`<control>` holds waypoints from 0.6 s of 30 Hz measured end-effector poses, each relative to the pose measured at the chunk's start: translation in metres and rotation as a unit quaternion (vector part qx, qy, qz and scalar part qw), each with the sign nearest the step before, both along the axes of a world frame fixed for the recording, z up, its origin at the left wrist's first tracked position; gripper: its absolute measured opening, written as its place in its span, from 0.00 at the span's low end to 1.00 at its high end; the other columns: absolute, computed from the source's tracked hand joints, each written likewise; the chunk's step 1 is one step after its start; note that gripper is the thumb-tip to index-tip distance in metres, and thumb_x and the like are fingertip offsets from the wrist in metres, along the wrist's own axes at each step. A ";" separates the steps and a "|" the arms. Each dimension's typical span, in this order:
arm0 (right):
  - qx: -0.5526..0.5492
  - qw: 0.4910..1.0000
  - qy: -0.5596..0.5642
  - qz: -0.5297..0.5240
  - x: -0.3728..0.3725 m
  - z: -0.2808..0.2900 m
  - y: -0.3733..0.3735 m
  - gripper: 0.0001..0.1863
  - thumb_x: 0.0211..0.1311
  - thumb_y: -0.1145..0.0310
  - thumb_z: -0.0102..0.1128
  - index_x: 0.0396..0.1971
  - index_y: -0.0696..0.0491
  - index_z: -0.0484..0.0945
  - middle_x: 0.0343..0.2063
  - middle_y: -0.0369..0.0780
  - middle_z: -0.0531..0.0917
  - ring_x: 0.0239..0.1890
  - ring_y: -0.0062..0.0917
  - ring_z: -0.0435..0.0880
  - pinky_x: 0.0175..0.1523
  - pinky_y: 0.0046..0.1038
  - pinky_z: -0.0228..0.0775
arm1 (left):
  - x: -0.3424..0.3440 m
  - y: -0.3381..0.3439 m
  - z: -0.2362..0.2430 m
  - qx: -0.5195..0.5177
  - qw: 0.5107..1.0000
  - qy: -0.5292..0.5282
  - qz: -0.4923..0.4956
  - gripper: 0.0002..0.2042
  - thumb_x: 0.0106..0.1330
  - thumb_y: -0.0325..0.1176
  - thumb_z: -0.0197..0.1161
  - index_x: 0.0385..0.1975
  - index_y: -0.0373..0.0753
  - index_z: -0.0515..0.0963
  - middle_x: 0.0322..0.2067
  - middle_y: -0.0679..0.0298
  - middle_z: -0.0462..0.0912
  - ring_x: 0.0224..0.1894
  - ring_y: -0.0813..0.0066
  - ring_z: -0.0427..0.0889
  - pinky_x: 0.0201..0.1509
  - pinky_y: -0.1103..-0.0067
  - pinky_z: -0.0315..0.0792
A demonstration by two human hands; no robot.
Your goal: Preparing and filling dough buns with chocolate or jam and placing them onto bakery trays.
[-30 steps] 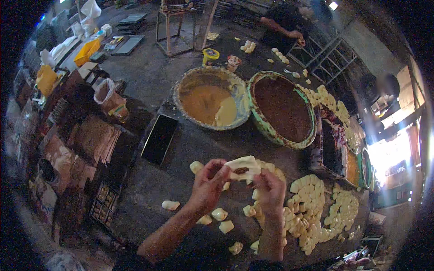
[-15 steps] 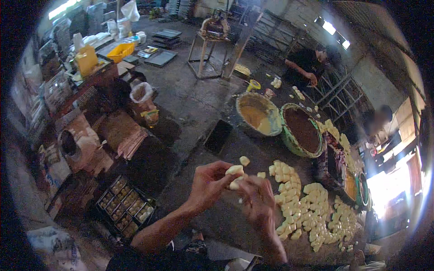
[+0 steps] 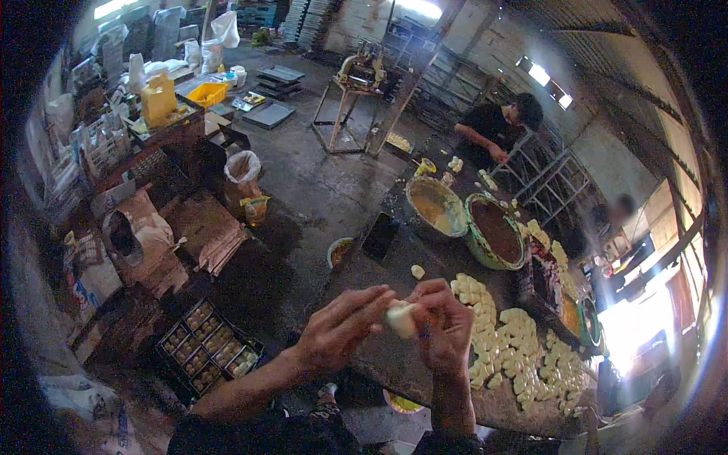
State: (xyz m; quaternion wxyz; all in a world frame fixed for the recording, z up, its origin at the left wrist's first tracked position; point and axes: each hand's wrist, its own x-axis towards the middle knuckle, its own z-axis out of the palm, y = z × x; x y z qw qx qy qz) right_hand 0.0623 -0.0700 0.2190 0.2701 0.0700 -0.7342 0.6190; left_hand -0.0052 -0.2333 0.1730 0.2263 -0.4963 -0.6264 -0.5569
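Between my hands is a small pale dough piece (image 3: 401, 320), folded into a rounded lump. My left hand (image 3: 341, 326) presses its fairly straight fingers together against the dough's left side. My right hand (image 3: 442, 326) pinches the dough from the right with curled fingers. Many pale dough pieces (image 3: 504, 341) lie on the dark table (image 3: 371, 326) to the right, and a single one (image 3: 417, 271) sits just beyond my hands. A dark phone (image 3: 379, 236) lies farther back.
Bowls of yellow filling (image 3: 436, 205) and brown filling (image 3: 493, 235) stand behind the dough. A compartment tray (image 3: 208, 349) is at lower left, stacked sacks and cardboard (image 3: 205, 235) at left. A co-worker (image 3: 493, 129) bends over the table's far end; another person (image 3: 622, 212) is at right.
The flat dough with brown filling is now folded into a lump in my hands. My hands have moved lower. The view has tilted up, showing more floor and room. The co-worker bends lower.
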 end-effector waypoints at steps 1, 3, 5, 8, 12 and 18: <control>-0.001 1.000 -0.002 -0.004 0.001 -0.002 0.000 0.09 0.56 0.67 0.66 0.28 0.58 0.79 0.35 0.43 0.80 0.34 0.22 0.78 0.38 0.23 0.72 | 0.008 0.004 0.002 0.008 0.987 -0.157 -0.013 0.13 0.57 0.31 0.66 0.42 0.39 0.81 0.46 0.60 0.80 0.41 0.67 0.81 0.44 0.77 0.76; 0.118 0.992 0.012 -0.032 0.004 -0.009 0.002 0.06 0.53 0.76 0.66 0.30 0.58 0.79 0.37 0.42 0.79 0.38 0.25 0.79 0.42 0.25 0.74 | 0.006 0.013 0.001 0.016 0.955 -0.289 -0.063 0.12 0.59 0.31 0.65 0.43 0.37 0.80 0.45 0.60 0.81 0.41 0.70 0.81 0.43 0.78 0.77; 0.263 0.962 0.055 -0.054 0.010 -0.009 0.010 0.12 0.47 0.82 0.67 0.33 0.56 0.80 0.38 0.42 0.78 0.44 0.30 0.80 0.46 0.28 0.75 | 0.002 0.023 -0.006 0.020 0.901 -0.419 -0.106 0.12 0.62 0.31 0.63 0.43 0.35 0.80 0.43 0.60 0.82 0.41 0.72 0.81 0.43 0.79 0.77; 0.426 0.904 0.000 -0.022 0.011 -0.013 0.024 0.19 0.37 0.82 0.66 0.34 0.50 0.81 0.38 0.38 0.78 0.43 0.34 0.79 0.43 0.29 0.75 | -0.010 0.044 -0.028 0.115 0.747 -0.626 -0.192 0.14 0.64 0.31 0.62 0.45 0.29 0.78 0.39 0.60 0.83 0.42 0.77 0.80 0.44 0.79 0.77; 0.533 0.837 -0.028 -0.122 -0.002 -0.068 0.076 0.22 0.35 0.83 0.64 0.37 0.51 0.82 0.35 0.37 0.78 0.41 0.34 0.78 0.40 0.29 0.74 | 0.003 0.081 -0.055 -0.007 0.747 -0.637 -0.190 0.15 0.63 0.32 0.64 0.44 0.27 0.77 0.39 0.59 0.82 0.39 0.76 0.81 0.46 0.80 0.76; 0.068 0.956 -0.264 -0.106 -0.017 -0.147 0.113 0.09 0.48 0.78 0.58 0.32 0.56 0.79 0.31 0.40 0.82 0.38 0.28 0.81 0.42 0.29 0.72 | 0.001 0.131 -0.114 -0.094 0.866 -0.489 -0.033 0.13 0.62 0.28 0.64 0.45 0.32 0.78 0.35 0.58 0.82 0.33 0.73 0.82 0.40 0.77 0.78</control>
